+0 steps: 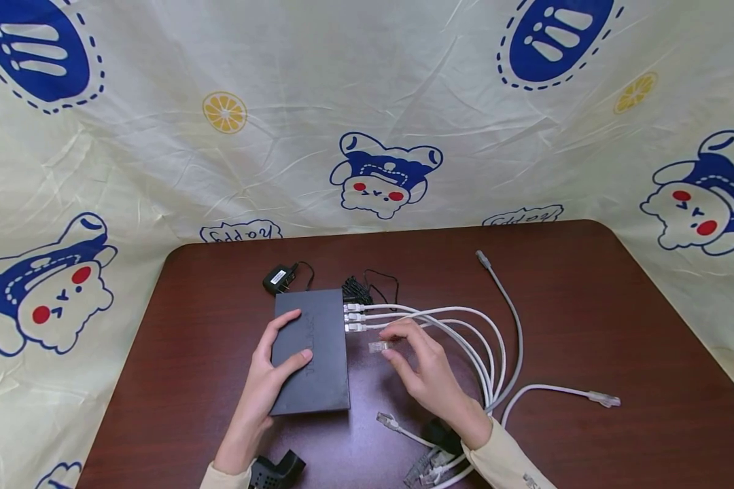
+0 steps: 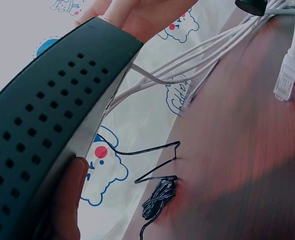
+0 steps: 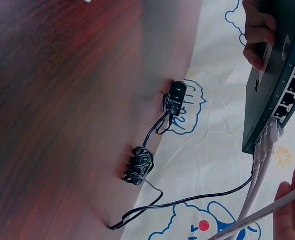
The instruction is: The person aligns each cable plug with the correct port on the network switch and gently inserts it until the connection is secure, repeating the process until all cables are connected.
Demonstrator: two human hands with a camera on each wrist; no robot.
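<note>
A dark grey network switch (image 1: 327, 384) is held by my left hand (image 1: 263, 384), with the thumb and a finger lying over its top face. Three white Ethernet cables have their plugs (image 1: 355, 318) seated in its right side. In the right wrist view several open ports (image 3: 292, 90) show in a row beside those plugs. My right hand (image 1: 431, 373) pinches a clear-ended Ethernet plug (image 1: 377, 347) between thumb and fingers, a short way right of the switch. The left wrist view shows the vented side (image 2: 52, 105) of the switch.
A black power adapter (image 1: 278, 278) and its bundled cord (image 1: 357, 291) lie behind the switch. Loose cable ends, one grey (image 1: 483, 259) and one white (image 1: 605, 399), stretch out to the right. More plugs (image 1: 425, 468) lie near the front, below the right wrist.
</note>
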